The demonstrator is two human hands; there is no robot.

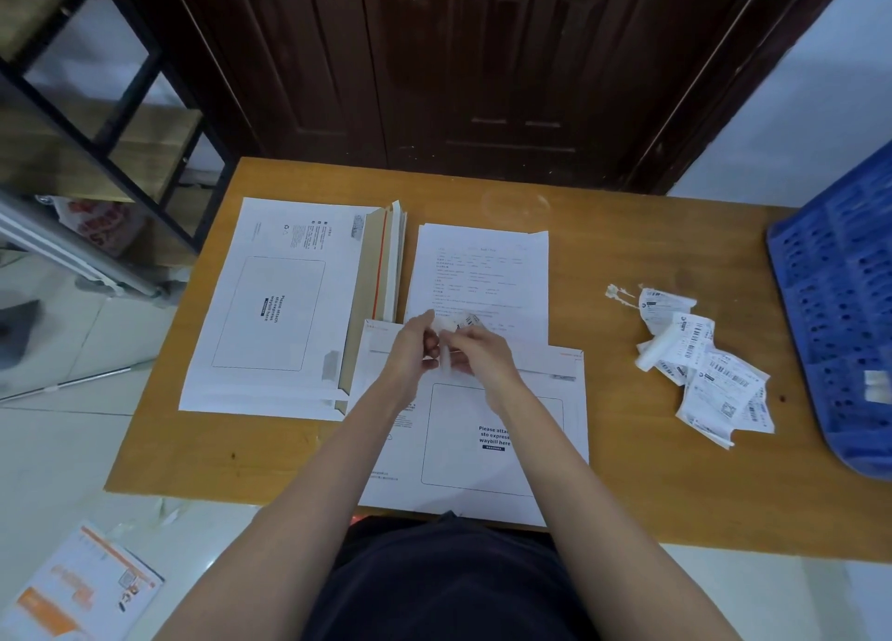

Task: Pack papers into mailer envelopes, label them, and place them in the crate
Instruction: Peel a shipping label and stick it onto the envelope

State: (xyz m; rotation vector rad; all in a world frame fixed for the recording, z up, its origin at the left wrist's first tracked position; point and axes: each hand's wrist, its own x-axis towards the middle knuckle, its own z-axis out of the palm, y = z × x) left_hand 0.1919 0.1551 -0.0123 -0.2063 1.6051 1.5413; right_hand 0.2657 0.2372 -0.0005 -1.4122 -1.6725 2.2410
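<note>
A white mailer envelope (463,491) lies flat at the table's near edge, its printed waybill box facing up. Above it, my left hand (415,351) and my right hand (478,353) meet and both pinch a small waybill label (461,324) with a barcode; a white strip hangs from it between my fingers. A stack of printed papers (482,269) lies just beyond the envelope. A stack of empty mailer envelopes (275,312) sits on the left. The blue crate (840,298) stands at the table's right edge.
A loose pile of waybill labels (700,365) lies right of centre on the wooden table (627,471). A dark door is behind the table and a black metal shelf (96,109) is at the left. An orange and white mailer (77,587) lies on the floor.
</note>
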